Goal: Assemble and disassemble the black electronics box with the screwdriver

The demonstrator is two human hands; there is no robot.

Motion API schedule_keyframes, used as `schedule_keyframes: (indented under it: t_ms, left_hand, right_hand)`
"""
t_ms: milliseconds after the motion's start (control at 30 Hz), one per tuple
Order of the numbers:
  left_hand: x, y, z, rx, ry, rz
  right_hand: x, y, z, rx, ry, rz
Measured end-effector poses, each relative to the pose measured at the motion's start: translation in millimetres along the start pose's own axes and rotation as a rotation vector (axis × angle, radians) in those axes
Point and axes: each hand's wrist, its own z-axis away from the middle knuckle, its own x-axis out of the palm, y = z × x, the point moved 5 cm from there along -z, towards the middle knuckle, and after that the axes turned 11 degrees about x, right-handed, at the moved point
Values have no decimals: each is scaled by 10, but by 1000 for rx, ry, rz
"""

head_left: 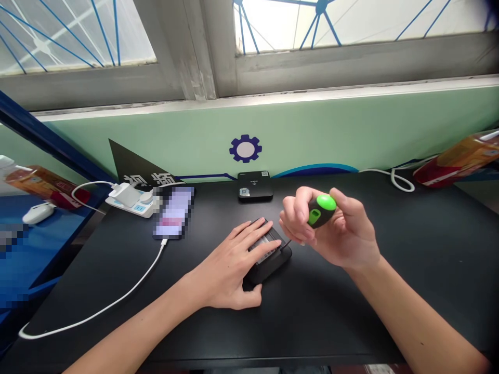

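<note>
Head: unreadable label [263, 244] on black device [277, 261]

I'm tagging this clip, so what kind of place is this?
Probably an electronics workbench: a black desk with a power strip and plugged-in phone, and the right hand holds a green-capped screwdriver at a small black device under the left hand.

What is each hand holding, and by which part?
The right hand grips a short black screwdriver with a green cap by its handle. The left hand grips nothing; it lies flat on a small black labelled box.
</note>
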Motion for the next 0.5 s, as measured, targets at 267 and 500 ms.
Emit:
schedule_keyframes:
  t_ms: [267, 500]
  left_hand:
    - [-9, -161, 61, -95, 110, -34]
    - [-16, -195, 41, -72, 53, 12]
  right_hand:
    - [21, 50, 18, -21, -100, 0]
    - [40, 24, 20, -12, -117, 9]
